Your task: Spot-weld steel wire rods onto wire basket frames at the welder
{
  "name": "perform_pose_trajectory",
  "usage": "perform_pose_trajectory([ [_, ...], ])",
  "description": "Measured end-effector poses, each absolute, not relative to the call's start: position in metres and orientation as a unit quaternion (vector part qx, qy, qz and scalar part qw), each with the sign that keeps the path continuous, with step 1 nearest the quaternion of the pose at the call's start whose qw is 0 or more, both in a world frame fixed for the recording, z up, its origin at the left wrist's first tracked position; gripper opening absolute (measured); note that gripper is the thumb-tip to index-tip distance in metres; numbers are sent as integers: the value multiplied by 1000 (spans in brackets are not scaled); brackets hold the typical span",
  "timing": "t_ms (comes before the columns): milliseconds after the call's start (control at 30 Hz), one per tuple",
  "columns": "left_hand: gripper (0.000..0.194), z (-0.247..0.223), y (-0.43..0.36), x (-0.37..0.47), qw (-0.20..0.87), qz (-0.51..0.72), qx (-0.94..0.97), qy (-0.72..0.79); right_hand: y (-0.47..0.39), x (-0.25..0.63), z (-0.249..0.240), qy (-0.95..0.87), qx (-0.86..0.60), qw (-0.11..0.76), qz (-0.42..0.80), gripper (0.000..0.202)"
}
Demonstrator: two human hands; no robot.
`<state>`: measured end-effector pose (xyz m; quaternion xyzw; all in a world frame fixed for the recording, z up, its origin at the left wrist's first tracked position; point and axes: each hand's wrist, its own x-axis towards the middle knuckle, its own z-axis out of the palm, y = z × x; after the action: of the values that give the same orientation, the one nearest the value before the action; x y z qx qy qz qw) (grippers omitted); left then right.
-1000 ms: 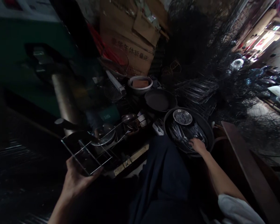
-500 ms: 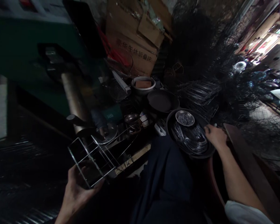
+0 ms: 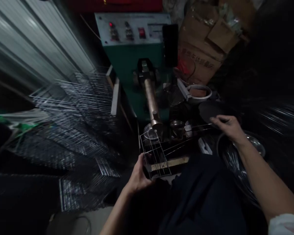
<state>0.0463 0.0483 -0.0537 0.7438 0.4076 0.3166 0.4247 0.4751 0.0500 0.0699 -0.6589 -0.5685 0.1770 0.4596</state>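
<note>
Near the middle, a small wire rack (image 3: 155, 152) with open grid sides is tilted upright in my left hand (image 3: 138, 178). The fingers of that hand grip its lower left corner. My right hand (image 3: 229, 128) is closed in a pinch around a thin metal wire (image 3: 202, 126), which runs left from the fingertips toward the rack; its far end is hard to see in the dark. Just above the rack is the round end of a copper-coloured machine arm (image 3: 152, 102). A small clear dish (image 3: 150, 132) sits behind the rack.
A green machine (image 3: 137, 52) with a switch panel (image 3: 133, 29) stands ahead. Stacked wire grids (image 3: 75, 111) fill the left. To the right are a black pan (image 3: 209, 111), a basin of wires (image 3: 235, 163), a bowl with a brick (image 3: 198, 93) and a cardboard box (image 3: 201, 42).
My view has swung left. My right hand has left the basin of wires and come toward the rack with a wire. My left hand still holds the rack, now below the machine arm.
</note>
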Motion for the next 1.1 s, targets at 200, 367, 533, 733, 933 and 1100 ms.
perform_pose_trajectory([
  [200,96,-62,44,46,410,334,743,410,83,411,12,-601,-572,489,270,60],
  [367,99,-68,41,49,409,358,738,399,99,398,-26,-572,-576,471,345,60],
  [533,94,-69,40,57,407,380,735,387,107,403,-33,-553,-577,462,385,59],
  [733,97,-74,44,61,397,392,736,384,111,401,-32,-538,-579,470,394,60],
  [933,101,-82,48,58,386,397,740,381,117,406,-44,-553,-585,458,376,58],
  [1100,109,-89,52,59,361,415,749,371,124,406,-43,-567,-583,459,358,61],
])
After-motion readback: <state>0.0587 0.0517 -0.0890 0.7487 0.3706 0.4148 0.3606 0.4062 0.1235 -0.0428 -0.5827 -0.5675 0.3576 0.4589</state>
